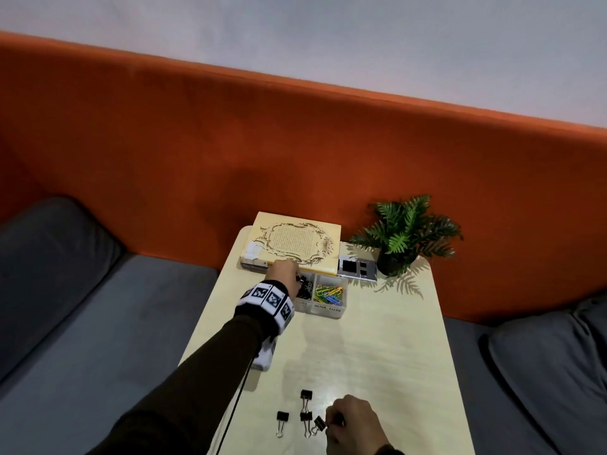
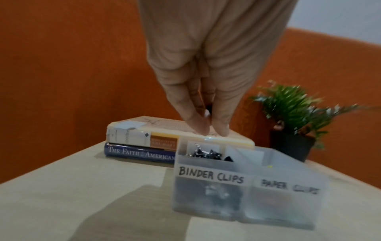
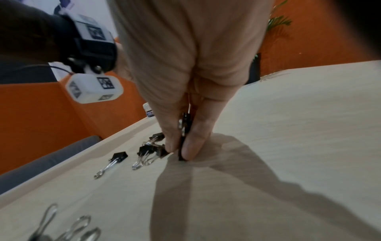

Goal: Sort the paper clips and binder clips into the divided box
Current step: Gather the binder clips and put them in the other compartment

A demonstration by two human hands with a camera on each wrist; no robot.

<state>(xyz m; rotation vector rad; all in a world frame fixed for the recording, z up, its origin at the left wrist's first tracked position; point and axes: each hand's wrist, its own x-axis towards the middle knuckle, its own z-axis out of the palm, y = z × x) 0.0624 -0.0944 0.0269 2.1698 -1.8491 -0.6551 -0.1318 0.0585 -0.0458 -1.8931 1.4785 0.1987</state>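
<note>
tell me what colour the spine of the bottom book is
Dark blue with pale lettering; the bottom book shows best in the left wrist view.

Counts on the desk, placed by the divided box

Four loose binder clips lie well in front of the box, and a fifth sits pinched in the right hand there. Two books are stacked just behind the box, one potted plant behind and right of it. The box has two compartments; clips inside are too many to count.

A pale table stands against an orange partition, grey cushions either side.
</note>
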